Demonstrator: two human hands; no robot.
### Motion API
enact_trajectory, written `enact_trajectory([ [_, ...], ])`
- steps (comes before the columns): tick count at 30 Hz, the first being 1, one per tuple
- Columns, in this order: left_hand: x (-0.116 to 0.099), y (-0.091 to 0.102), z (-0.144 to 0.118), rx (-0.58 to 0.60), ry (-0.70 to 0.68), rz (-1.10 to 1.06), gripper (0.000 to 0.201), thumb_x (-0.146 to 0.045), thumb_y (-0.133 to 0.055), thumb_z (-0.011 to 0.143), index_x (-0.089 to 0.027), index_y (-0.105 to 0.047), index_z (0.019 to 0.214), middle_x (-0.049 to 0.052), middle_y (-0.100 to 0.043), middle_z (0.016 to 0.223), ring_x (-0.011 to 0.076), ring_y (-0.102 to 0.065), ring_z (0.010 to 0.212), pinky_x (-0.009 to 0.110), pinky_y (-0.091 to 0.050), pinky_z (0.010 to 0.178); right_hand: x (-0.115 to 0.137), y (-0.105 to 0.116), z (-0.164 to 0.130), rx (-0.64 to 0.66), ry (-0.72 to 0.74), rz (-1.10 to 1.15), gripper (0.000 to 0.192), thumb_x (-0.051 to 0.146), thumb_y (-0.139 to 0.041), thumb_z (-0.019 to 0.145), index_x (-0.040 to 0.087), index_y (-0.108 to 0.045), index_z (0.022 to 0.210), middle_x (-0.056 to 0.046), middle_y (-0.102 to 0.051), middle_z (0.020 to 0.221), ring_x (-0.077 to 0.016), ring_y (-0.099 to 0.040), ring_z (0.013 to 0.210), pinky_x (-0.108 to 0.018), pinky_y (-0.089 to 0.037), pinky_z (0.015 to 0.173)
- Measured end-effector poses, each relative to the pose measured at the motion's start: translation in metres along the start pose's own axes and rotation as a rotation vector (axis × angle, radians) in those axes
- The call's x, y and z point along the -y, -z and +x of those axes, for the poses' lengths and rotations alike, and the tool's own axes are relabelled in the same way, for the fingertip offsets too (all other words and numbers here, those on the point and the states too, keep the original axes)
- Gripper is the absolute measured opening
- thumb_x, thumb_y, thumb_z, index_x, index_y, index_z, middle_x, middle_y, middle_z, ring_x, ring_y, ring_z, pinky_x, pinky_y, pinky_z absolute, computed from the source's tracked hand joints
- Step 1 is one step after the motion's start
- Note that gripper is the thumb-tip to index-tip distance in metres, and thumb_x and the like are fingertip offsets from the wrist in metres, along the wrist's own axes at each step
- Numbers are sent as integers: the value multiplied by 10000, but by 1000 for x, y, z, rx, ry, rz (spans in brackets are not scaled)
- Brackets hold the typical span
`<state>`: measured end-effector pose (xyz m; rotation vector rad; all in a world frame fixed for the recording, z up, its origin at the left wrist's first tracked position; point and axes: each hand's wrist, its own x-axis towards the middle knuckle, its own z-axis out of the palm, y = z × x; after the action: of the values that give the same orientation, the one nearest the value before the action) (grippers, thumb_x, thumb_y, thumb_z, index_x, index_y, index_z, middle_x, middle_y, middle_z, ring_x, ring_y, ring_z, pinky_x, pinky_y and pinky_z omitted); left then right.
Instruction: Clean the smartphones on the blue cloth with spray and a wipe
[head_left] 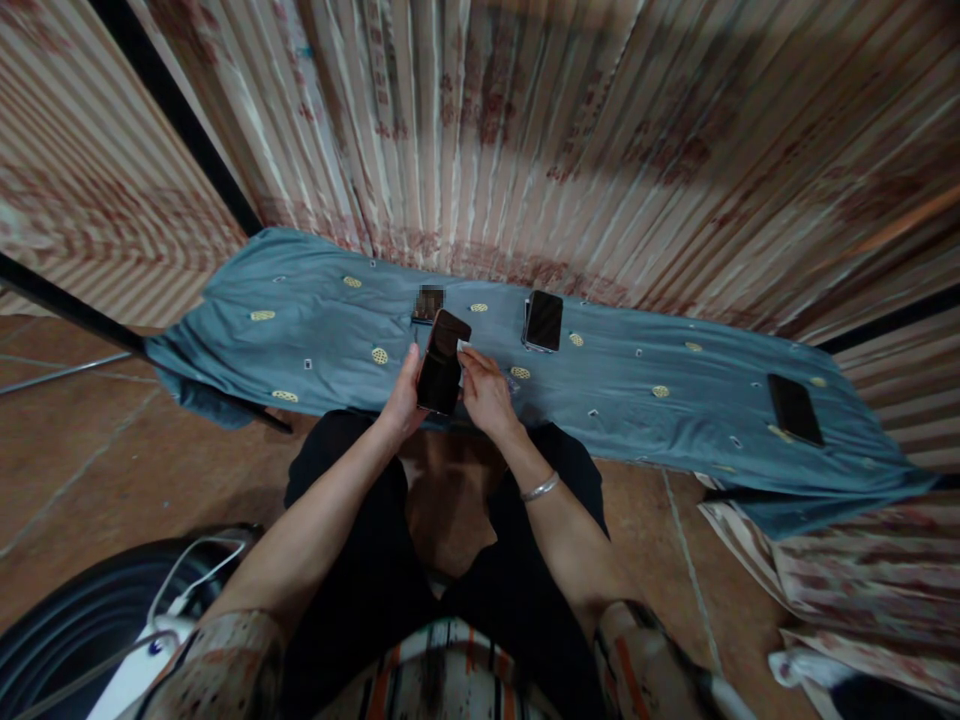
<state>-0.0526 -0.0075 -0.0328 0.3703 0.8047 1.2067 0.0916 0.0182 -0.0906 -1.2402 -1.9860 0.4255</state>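
At frame centre, the left hand [403,398] grips a dark phone [442,362] by its edge, screen upward. The right hand [487,392] presses a small white wipe [463,348] against the phone's right side. Behind lies a blue cloth [315,320] bearing a second phone [544,320]; a third phone [795,409] lies far right.

Glossy glass over matt cloth

The held phone [442,362] shows a glossy black face; the blue-grey cloth [637,400] lies soft, matt, embroidered; the bracelet [541,488] gleams like metal.

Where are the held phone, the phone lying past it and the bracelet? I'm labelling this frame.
held phone [441,365], head view, middle of its dark screen
lying phone [544,320], head view, centre of its screen
bracelet [540,488], head view, band on the right wrist
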Motion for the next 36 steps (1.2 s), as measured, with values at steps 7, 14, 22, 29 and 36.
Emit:
enact_trajectory([
  [7, 4, 1, 2, 12, 27, 38, 570, -534, -315, 1072, -205, -724, 1293, 95, -813, 1034, 311, -772, 1025, 426, -624, 893, -10, 0, 7, -48, -52, 17, 478, 118, -423, 980, 166, -645, 1401, -138, -623, 1498, -257, -558, 1416, -482, -408, 1253],
  [14, 1, 1, 0, -7, 16, 89, 616, -550, -273, 1070, -178, -710, 1292, 107, -812, 1008, 307, -777, 975, 430, -640, 852, -6, 1, 5, 16, -47, 8, 446, 136, -455, 978, 166, -671, 1368, -140, -649, 1467, -250, -591, 1384, -453, -425, 1239],
  [22, -4, 3, 2, 20, -3, 16, 629, -587, -331, 1052, -157, -715, 1304, 115, -816, 1006, 309, -780, 969, 408, -617, 891, 9, 2, -5, 87, -12, -16, 405, 101, -477, 958, 155, -711, 1284, -157, -668, 1439, -271, -626, 1346, -489, -419, 1232],
  [29, -2, 2, 4, -20, -13, -5, 633, -539, -263, 1077, -158, -713, 1308, 107, -819, 995, 280, -775, 1000, 390, -606, 905, 12, 4, -5, 75, 7, -5, 384, 78, -484, 947, 182, -724, 1228, -125, -706, 1379, -249, -654, 1291, -453, -462, 1193],
  [36, -1, 1, 4, -35, -3, 29, 620, -524, -293, 1078, -127, -725, 1280, 110, -821, 992, 292, -770, 1020, 399, -599, 927, 19, 6, -4, 102, 5, -3, 366, 82, -474, 958, 152, -725, 1214, -146, -715, 1355, -258, -655, 1279, -449, -478, 1163],
])
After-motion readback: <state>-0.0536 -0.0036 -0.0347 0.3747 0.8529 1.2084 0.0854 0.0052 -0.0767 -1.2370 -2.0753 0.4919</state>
